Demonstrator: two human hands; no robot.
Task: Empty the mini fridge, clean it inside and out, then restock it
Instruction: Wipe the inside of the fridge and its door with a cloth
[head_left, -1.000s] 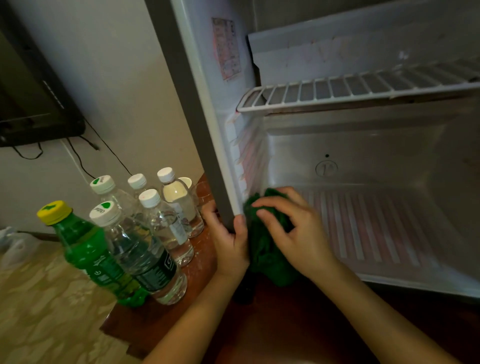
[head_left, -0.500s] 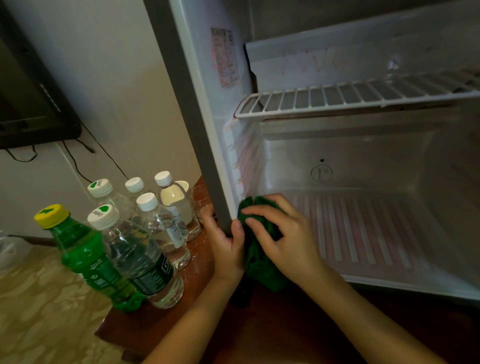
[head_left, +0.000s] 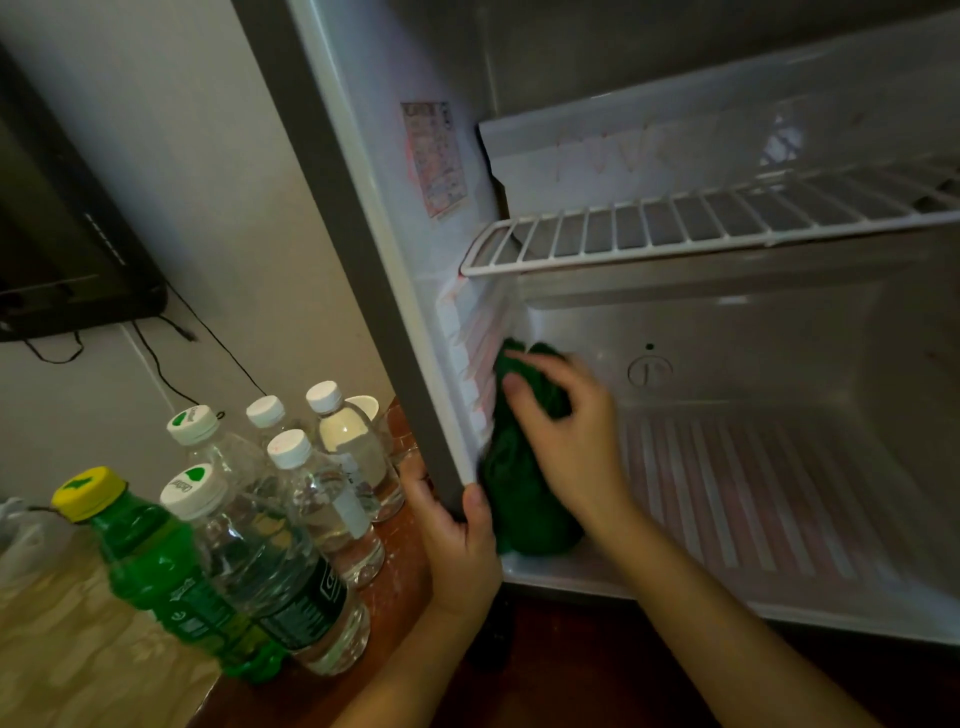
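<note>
At the left front corner of the open mini fridge (head_left: 753, 332): cabinet interior bare, ribbed floor and back wall exposed. Door not in frame

Dark screen (head_left: 62, 249) mounted on the wall to the left, cables hanging below it. Wooden tabletop (head_left: 405, 587) carries the fridge

White wire shelf (head_left: 701, 223) seated in the upper part of the compartment, nothing on it

Five clear water bottles (head_left: 291, 519), white caps, standing upright in a cluster on the tabletop just left of the fridge. Green soda bottle (head_left: 156, 566), yellow cap, upright at the near-left end of the cluster, touching the nearest water bottle

Green cloth (head_left: 524, 509) bunched up, lying against the lower left inner wall, bottom end resting on the fridge floor at the front lip

Right hand (head_left: 566, 441) on the cloth's upper part, fingers bent over the wad and close together; motion blur, so exact grip unclear

Left hand (head_left: 462, 540) grips the fridge's left front edge: thumb on the inner side, other fingers wrapped round the outside, mostly hidden

Pinkish sticker (head_left: 434, 156) on the upper left inner wall; text unreadable
</note>
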